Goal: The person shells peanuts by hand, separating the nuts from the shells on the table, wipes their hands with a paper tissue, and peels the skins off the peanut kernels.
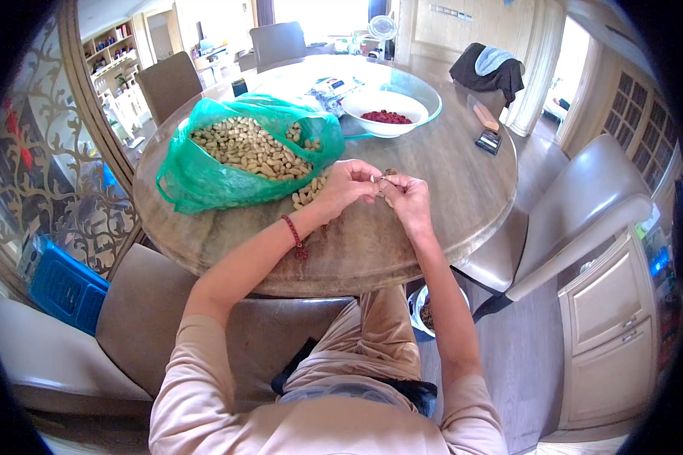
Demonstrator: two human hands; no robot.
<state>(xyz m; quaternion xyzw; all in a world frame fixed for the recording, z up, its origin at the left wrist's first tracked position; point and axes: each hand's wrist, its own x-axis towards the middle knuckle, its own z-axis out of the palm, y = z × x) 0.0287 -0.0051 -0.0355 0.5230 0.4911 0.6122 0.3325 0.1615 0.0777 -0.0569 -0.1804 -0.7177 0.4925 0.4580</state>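
My left hand (pixel 349 184) and my right hand (pixel 407 199) meet over the table, fingertips pinched together on a small peanut (pixel 380 179), mostly hidden by the fingers. To the left, a green plastic bag (pixel 197 182) lies open, filled with unshelled peanuts (pixel 254 148). A few loose peanuts (pixel 302 199) have spilled onto the wood beside my left wrist. Beyond my hands stands a white bowl (pixel 357 105) holding red peanut kernels (pixel 387 117).
The round table (pixel 470 197) carries a glass turntable (pixel 430 95), a plastic packet (pixel 332 92) and a small dark box (pixel 488 142). Below its edge, a lined bin (pixel 417 311) holds brown bits. A chair (pixel 584 205) stands at right, and a brown seat (pixel 152 311) at left.
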